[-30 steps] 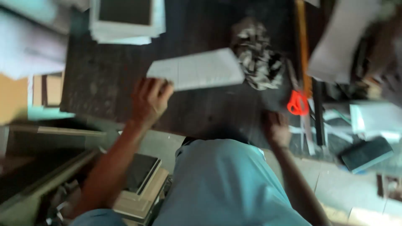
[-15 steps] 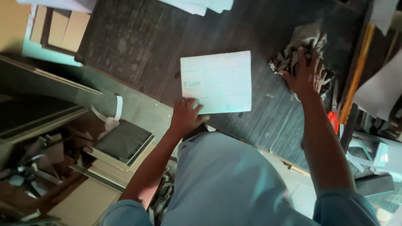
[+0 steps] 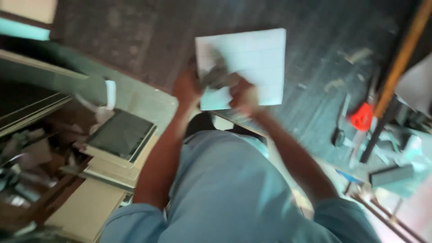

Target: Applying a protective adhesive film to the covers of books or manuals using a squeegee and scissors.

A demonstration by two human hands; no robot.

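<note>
Grey, crumpled cloth rag (image 3: 215, 75) is bunched under the fingers of the right hand (image 3: 243, 94), which are closed on it; the rag is pressed on the lower left part of a pale, square ceramic tile with faint grid lines (image 3: 256, 63). Motion blur hides the exact finger positions. The left hand (image 3: 186, 87) sits at the tile's left edge, touching it; whether its fingers are apart or together cannot be told.

The tile lies flat on a dark, scuffed work surface (image 3: 135, 40), close to the near edge. Both forearms run up from light blue sleeves on either side of a light blue garment filling the lower centre.

To the right of the tile, well apart, a small red-orange tool handle (image 3: 362, 116) lies on the surface beside a long orange straight bar (image 3: 402, 58) running diagonally toward the upper right. A dark grey rectangular block (image 3: 390, 174) sits lower right among blurred clutter.

To the left, below the surface edge, a stack of flat slabs topped by a dark tile (image 3: 121, 135) rests on pale boards.
</note>
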